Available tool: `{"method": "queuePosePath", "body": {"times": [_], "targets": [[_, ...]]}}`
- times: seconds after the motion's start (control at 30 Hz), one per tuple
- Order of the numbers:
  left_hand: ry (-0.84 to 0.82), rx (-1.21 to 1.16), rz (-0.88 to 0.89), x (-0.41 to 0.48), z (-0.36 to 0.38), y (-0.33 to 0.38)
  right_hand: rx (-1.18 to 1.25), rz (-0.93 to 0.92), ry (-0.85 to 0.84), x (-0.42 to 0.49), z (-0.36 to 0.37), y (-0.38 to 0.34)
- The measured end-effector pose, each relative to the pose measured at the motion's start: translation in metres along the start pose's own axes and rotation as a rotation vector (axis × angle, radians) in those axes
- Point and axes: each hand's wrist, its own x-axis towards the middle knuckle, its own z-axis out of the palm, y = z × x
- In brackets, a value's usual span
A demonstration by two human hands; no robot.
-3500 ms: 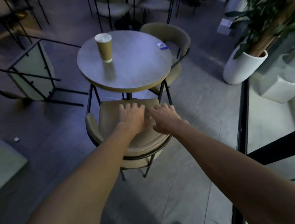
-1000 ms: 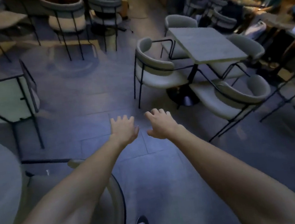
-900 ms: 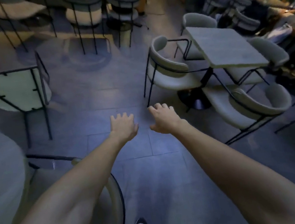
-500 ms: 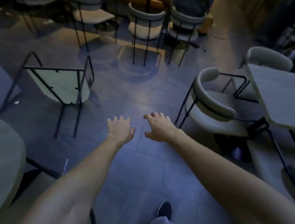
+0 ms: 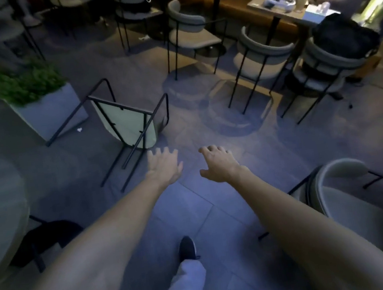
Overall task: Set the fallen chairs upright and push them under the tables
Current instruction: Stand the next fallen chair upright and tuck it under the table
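1. The fallen chair (image 5: 129, 126) lies on the floor ahead and to your left, beside the planter (image 5: 50, 113), seat underside facing you.
2. Its black legs run down-left toward you and end just left of your left hand (image 5: 164, 166).
3. Both hands are empty, fingers spread wide; your right hand (image 5: 220, 165) is farther from the chair.
4. Judgement: your left hand reaches the frame first.
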Motion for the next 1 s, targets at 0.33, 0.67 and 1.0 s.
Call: {"method": "queuePosePath", "body": {"times": [0.33,0.67,1.0], "targets": [[0.013,-0.041,-0.081,0.249,-0.065,-0.02,-0.048,-0.071,0.036,0.244,-0.119,0.095],[0.002,-0.082,-0.243,0.466,-0.118,-0.046,-0.149,-0.272,0.023,0.493,-0.19,0.154],[-0.084,-0.248,-0.594,0.639,-0.143,-0.091,-0.313,-0.657,-0.066,0.727,-0.256,0.143]]}}
